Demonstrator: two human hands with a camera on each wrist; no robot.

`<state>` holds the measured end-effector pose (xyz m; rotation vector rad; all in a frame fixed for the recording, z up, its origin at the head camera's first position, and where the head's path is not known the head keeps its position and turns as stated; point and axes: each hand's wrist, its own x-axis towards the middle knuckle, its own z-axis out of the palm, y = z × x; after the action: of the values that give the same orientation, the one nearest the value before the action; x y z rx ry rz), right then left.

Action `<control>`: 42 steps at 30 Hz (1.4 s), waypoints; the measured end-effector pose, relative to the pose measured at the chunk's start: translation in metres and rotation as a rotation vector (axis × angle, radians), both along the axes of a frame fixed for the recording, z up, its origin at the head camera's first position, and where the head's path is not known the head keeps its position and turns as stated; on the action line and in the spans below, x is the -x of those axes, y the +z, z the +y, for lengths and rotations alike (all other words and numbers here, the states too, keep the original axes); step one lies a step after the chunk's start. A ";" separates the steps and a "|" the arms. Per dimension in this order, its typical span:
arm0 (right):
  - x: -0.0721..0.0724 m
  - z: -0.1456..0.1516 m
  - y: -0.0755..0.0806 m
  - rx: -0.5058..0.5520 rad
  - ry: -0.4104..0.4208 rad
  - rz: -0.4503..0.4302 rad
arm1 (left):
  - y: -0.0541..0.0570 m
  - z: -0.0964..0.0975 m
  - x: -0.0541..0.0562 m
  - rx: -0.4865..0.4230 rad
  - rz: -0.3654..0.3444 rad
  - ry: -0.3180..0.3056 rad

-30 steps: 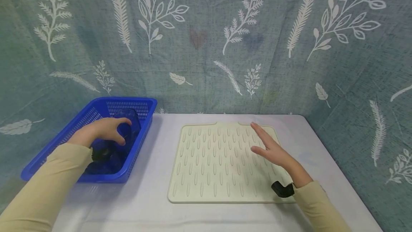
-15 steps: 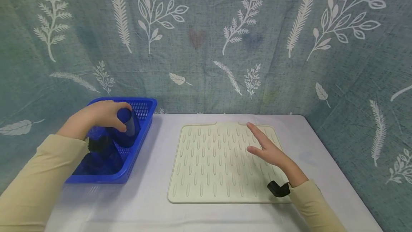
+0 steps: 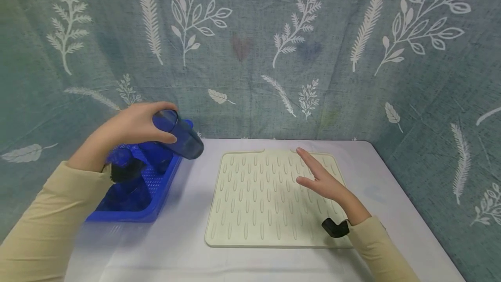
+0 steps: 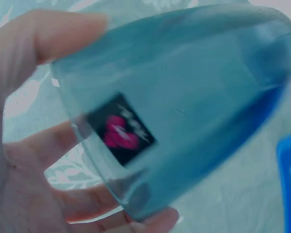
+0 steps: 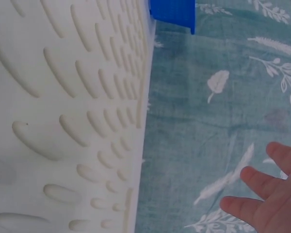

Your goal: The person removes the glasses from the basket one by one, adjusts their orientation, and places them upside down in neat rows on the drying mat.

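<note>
My left hand point(image 3: 142, 122) grips a blue see-through drinking glass point(image 3: 184, 138) by its rim, above the right side of the blue basket point(image 3: 166, 199). The glass is tilted, its base pointing right and down. In the left wrist view the glass point(image 4: 184, 97) shows a dark square label with a pink shape, and fingers and thumb spread around its rim. More blue glasses point(image 3: 127, 195) lie in the basket, partly covered by the left hand and wrist. My right hand point(image 3: 325, 182), fingers extended and holding nothing, hovers over the right part of the cream drying mat point(image 3: 254, 212).
The mat lies on a white-covered table point(image 3: 184, 247), right of the basket. A grey-green curtain point(image 3: 250, 55) with white leaf prints hangs behind the table and along its right side.
My left hand has taken hold of a glass in the basket, lifted it and carried it right past the basket's rim. The right hand has drifted slightly left.
</note>
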<state>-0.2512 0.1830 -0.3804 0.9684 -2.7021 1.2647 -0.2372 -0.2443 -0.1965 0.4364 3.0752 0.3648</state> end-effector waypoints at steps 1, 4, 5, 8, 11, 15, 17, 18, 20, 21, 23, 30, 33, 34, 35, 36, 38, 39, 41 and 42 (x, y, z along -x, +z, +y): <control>0.000 -0.001 0.000 -0.003 0.003 0.001 | -0.002 0.003 -0.001 -0.053 -0.009 0.004; 0.002 -0.004 0.002 -0.008 0.011 0.012 | -0.011 0.012 -0.001 -0.209 -0.053 0.031; 0.002 -0.004 0.002 -0.009 0.013 0.013 | -0.014 0.015 -0.001 -0.254 -0.069 0.040; 0.004 -0.006 0.003 -0.003 0.018 0.006 | -0.024 0.022 0.002 -0.394 -0.113 0.043; 0.005 -0.008 0.005 0.003 0.022 -0.005 | -0.036 0.028 0.004 -0.519 -0.143 0.030; 0.006 -0.011 0.007 0.010 0.032 0.000 | -0.051 0.036 0.009 -0.643 -0.166 0.021; 0.007 -0.013 0.007 0.012 0.034 0.003 | -0.057 0.040 0.012 -0.685 -0.174 0.025; 0.007 -0.014 0.008 0.012 0.034 0.005 | -0.060 0.042 0.013 -0.703 -0.176 0.029; 0.007 -0.015 0.008 0.016 0.032 0.004 | -0.064 0.045 0.014 -0.728 -0.174 0.040; 0.007 -0.016 0.009 0.015 0.033 0.005 | -0.067 0.047 0.015 -0.739 -0.172 0.046; 0.008 -0.017 0.010 0.015 0.032 0.007 | -0.071 0.049 0.017 -0.759 -0.165 0.055; 0.010 -0.021 0.011 0.041 0.033 -0.001 | -0.085 0.053 0.021 -0.822 -0.178 0.104; 0.011 -0.023 0.011 0.055 0.031 -0.009 | -0.092 0.053 0.024 -0.868 -0.199 0.119; 0.012 -0.023 0.011 0.058 0.029 -0.010 | -0.094 0.054 0.024 -0.884 -0.204 0.122; 0.012 -0.024 0.011 0.060 0.025 -0.012 | -0.096 0.055 0.025 -0.897 -0.210 0.123; 0.012 -0.025 0.012 0.062 0.023 -0.012 | -0.098 0.055 0.025 -0.906 -0.213 0.122; 0.012 -0.027 0.013 0.070 0.016 -0.018 | -0.101 0.057 0.026 -0.926 -0.219 0.118; 0.012 -0.028 0.013 0.076 0.013 -0.021 | -0.102 0.058 0.026 -0.932 -0.219 0.116; 0.013 -0.030 0.014 0.081 0.008 -0.027 | -0.105 0.060 0.025 -0.940 -0.221 0.107; 0.013 -0.031 0.014 0.083 0.006 -0.030 | -0.106 0.061 0.025 -0.942 -0.221 0.104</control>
<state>-0.2642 0.1517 -0.3662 0.9566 -2.6470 1.3908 -0.2624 -0.1833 -0.3025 0.1984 2.5182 1.7243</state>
